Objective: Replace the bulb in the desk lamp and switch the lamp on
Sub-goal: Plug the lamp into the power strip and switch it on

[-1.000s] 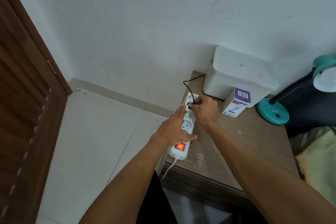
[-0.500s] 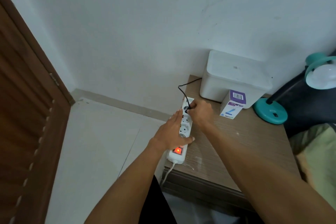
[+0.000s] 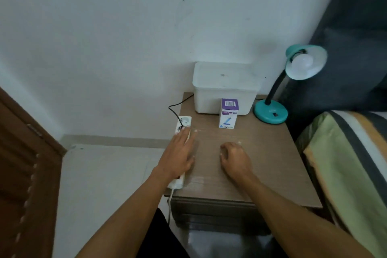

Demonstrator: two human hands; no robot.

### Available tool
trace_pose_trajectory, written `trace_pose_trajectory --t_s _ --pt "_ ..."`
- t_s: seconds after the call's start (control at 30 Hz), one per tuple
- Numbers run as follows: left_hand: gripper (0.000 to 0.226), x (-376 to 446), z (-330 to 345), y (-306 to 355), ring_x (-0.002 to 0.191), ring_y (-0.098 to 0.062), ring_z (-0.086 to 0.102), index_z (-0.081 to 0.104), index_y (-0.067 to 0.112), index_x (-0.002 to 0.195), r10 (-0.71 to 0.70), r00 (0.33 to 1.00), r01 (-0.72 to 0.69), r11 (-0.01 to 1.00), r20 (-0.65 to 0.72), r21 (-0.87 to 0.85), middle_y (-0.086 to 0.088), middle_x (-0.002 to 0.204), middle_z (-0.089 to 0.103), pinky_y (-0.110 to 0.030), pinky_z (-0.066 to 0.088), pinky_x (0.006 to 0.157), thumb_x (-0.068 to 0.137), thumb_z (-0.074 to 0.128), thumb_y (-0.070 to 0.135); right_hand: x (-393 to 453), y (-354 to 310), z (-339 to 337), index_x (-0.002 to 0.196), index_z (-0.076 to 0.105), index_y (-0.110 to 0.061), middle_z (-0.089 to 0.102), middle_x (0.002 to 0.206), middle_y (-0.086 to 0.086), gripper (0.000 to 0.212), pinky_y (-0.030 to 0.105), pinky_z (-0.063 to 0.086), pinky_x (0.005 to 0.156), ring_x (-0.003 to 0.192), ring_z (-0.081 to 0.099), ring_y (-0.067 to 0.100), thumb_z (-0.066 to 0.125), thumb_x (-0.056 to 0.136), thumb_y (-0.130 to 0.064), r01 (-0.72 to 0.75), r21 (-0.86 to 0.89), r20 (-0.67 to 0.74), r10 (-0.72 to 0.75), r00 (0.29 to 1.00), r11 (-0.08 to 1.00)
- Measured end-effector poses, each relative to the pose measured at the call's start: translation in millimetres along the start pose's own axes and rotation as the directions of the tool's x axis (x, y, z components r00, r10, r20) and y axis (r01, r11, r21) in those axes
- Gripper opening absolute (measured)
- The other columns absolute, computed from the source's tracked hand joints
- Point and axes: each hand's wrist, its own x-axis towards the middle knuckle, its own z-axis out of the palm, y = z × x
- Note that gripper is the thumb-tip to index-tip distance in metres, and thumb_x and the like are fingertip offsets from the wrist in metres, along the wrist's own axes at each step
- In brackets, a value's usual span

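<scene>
White wall behind, pale tile floor, brown louvred door (image 3: 25, 174) cut off at the left edge. Wood-grain bedside table (image 3: 261, 174) sits in the corner by the bed.

Left to right across the table:

- Power strip (image 3: 184, 123) along the left edge, black cord (image 3: 176, 109) plugged into its second socket and running back toward the wall. Your left hand (image 3: 180, 157) lies flat over the strip, fingers straight and close together, nothing gripped. It covers the strip's near half, so the red switch light seen half a second ago is now hidden.
- Your right hand (image 3: 235, 161) rests on bare tabletop, well apart from the strip, fingers curled loosely under, empty. Half a second ago it was pinching the plug at the socket; it has since let go and pulled back.
- White lidded box (image 3: 226, 88) against the wall, small bulb carton (image 3: 228, 114) standing upright just in front of it. Print on the carton is too blurred to read.
- Desk lamp (image 3: 272, 111): teal base at the back right corner, black neck curving up, teal shade tilted toward you. Bulb (image 3: 301, 63) is seated in the shade; whether it is lit you cannot tell for sure.

Your view has swung right since before: the whole lamp and the striped bedding (image 3: 345, 174) now show. Dark headboard (image 3: 356, 48) is cut off at the right.
</scene>
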Motion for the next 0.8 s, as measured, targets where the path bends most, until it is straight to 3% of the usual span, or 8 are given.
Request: trace_pose_trajectory --t_s 0.1,0.3,0.47,0.67,0.8 --pt "0.076 14.4 12.8 38.8 0.160 -0.025 0.007 0.016 0.021 0.164 0.087 0.996 -0.086 0.995 0.028 -0.041 -0.009 0.172 0.011 -0.036 0.001 0.126 0.102 0.056 0.041 -9.6 34.7 -9.7 0.118 0.066 -0.019 0.064 0.123 0.003 0.026 0.036 0.049 0.098 0.114 0.058 0.020 0.059 0.094 -0.026 -0.002 -0.034 -0.053 0.000 0.999 0.999" --pt "0.063 56.1 48.1 116.3 0.158 -0.025 0.014 0.031 0.017 0.160 0.199 0.976 -0.190 0.977 0.093 -0.100 -0.012 0.170 0.022 -0.032 -0.001 0.124 0.107 0.042 0.048 -10.5 102.8 -34.5 0.122 0.065 -0.010 0.062 0.128 0.012 0.033 0.038 0.046 0.103 0.116 0.058 0.028 0.058 0.093 -0.025 -0.107 -0.065 -0.124 0.099 0.987 0.992" --pt "0.060 109.7 67.1 152.4 0.158 -0.030 0.016 0.037 0.015 0.156 0.243 0.964 -0.231 0.966 0.110 -0.117 -0.016 0.169 0.022 -0.045 0.016 0.128 0.107 0.038 0.050 7.3 151.5 -56.8 0.140 0.051 -0.006 0.048 0.147 0.016 0.049 0.041 0.037 0.113 0.135 0.045 0.031 0.051 0.098 -0.031 -0.214 -0.108 -0.146 0.197 0.969 0.971" --pt "0.062 183.3 85.1 179.5 0.159 -0.027 0.014 0.028 0.012 0.161 0.193 0.980 -0.186 0.973 0.041 -0.137 -0.015 0.170 0.019 -0.032 0.000 0.121 0.110 0.034 0.047 52.0 180.4 -74.3 0.157 0.019 -0.003 0.017 0.165 0.016 0.067 0.042 0.014 0.125 0.154 0.012 0.029 0.046 0.101 -0.030 -0.162 -0.113 -0.132 0.147 0.980 0.980" --pt "0.069 217.3 95.5 178.7 0.159 -0.020 -0.004 0.010 0.013 0.164 0.199 0.979 -0.191 0.971 0.044 -0.145 -0.009 0.173 0.001 -0.034 -0.006 0.122 0.110 0.028 0.050 83.9 189.1 -76.7 0.158 0.016 -0.005 0.013 0.166 0.016 0.066 0.040 0.011 0.125 0.154 0.009 0.028 0.044 0.102 -0.024 -0.072 -0.135 -0.170 0.048 0.984 0.988"
